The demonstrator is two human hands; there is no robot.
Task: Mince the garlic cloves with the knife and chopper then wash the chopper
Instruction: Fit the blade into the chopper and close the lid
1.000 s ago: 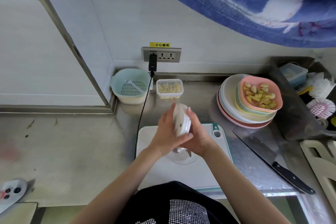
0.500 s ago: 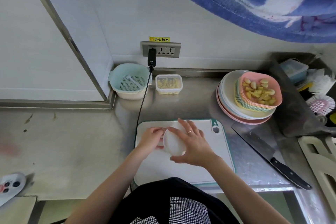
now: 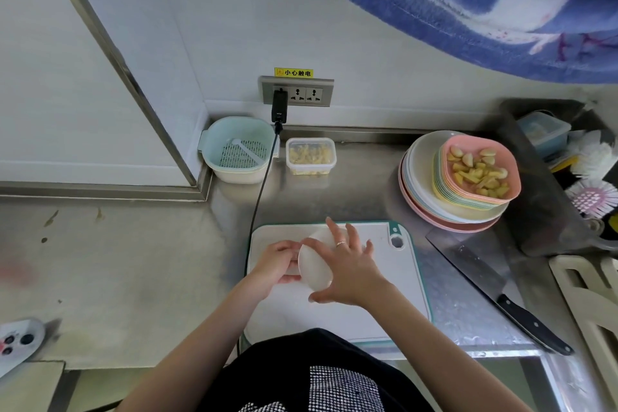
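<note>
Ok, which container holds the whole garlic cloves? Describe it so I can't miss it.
Look at the plate stack at the counter's back right, beside the knife. The pink square dish on top holds the cloves; the clear tub near the socket holds finer yellowish bits.

Two hands, left hand [image 3: 279, 261] and right hand [image 3: 347, 269], holding white chopper [image 3: 314, 266] over cutting board [image 3: 378, 294]; knife [image 3: 495, 291] near counter's right edge.
</note>
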